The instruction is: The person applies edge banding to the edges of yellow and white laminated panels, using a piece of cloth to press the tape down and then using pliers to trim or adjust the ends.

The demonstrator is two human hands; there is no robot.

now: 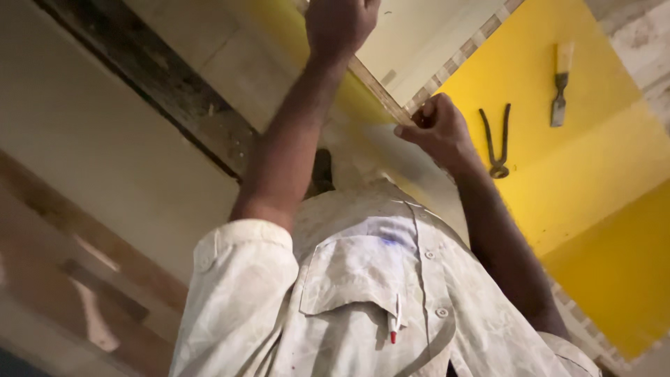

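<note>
a person in a pale, dusty short-sleeved shirt leans over a yellow board, seen from the head camera looking down the chest; the view appears turned, so which arm is which is a judgement. the hand taken as the left hand sits at the top edge of the picture, its grip clenched in a fist on or over a thin wooden strip, seemingly pressing it flat; the fingers are partly cut off. the hand taken as the right hand sits lower along the same strip, grip pinched closed at its edge, perhaps on something small that cannot be made out. the strip is narrow, pale and straight, running diagonally along the board's near edge, next to a checked band of edging. on the smooth, glossy yellow surface, well apart from the hands toward its far side, lie dark metal pincers with curved handles, and a chisel with a light handle. a red-tipped pen is clipped in the shirt pocket. a rough, dark, worn beam crosses the upper left.
</note>
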